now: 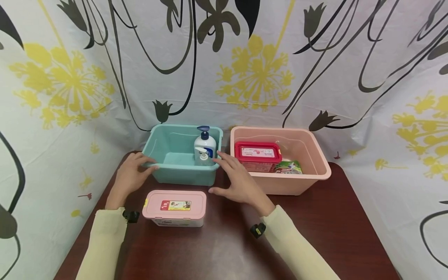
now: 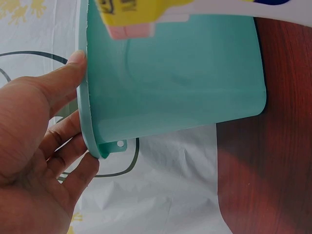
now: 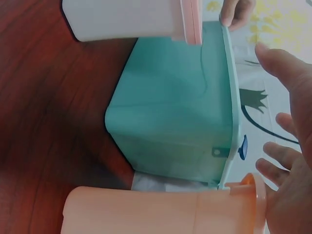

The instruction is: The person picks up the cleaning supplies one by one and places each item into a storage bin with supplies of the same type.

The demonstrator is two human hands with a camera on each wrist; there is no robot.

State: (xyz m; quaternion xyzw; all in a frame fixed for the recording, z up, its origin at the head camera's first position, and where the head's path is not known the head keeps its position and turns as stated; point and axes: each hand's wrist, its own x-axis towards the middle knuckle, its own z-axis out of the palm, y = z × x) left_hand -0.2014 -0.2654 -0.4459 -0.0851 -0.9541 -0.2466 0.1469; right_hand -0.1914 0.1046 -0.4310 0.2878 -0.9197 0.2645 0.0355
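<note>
A teal plastic bin (image 1: 185, 177) stands on the table at centre left. Its front left corner is in my left hand (image 1: 131, 175), the thumb on the front rim and the other fingers at the side rim, as the left wrist view shows. My right hand (image 1: 241, 184) hovers by the bin's right end, fingers spread, holding nothing. Inside the bin are a white pump bottle (image 1: 210, 143) with a dark blue top and a small clear bottle (image 1: 203, 159) with a white pump. In front sits a white box with a pink lid (image 1: 175, 210), between my forearms.
To the right stands a peach bin (image 1: 280, 186), close beside the teal one. It contains a red-lidded box (image 1: 257, 157) and a green packet (image 1: 289, 167). A patterned cloth (image 1: 210, 85) hangs right behind both bins. Dark reddish wood forms the tabletop (image 1: 227, 249).
</note>
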